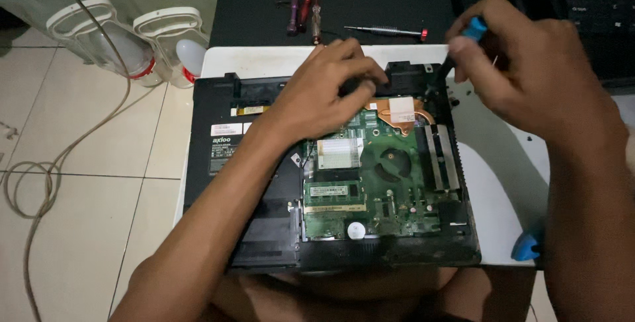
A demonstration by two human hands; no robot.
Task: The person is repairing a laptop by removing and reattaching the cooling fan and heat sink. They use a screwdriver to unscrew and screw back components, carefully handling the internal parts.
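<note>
We see an opened laptop (264, 183) lying bottom-up on a small white tabletop (503, 216), its cover off so that the green circuit board (370, 183) with its fan (391, 162) and copper heat pipe (397, 111) lies bare to our view from above. Our left hand (324, 93) presses down on the far edge of the case, fingers curled over the black rim near the hinge, which looks to us like a way of keeping the machine steady; it grips nothing loose. Our right hand (522, 64) is clenched around a screwdriver (463, 41) with a blue handle, thumb and fingers pinching it near the top, the dark shaft angled down to the far right corner of the case. That tilt seems to suit a screw set close to the edge, though the tip itself is hidden. Beyond the laptop, on a black mat (331, 4), more screwdrivers (304, 9) lie side by side within easy reach. A few small dark screws (529, 138) sit loose on the white surface at the right, apart from the board. Two clear plastic jars (132, 41) and a cable (40, 176) rest on the tiled floor (86, 242) at the left.
</note>
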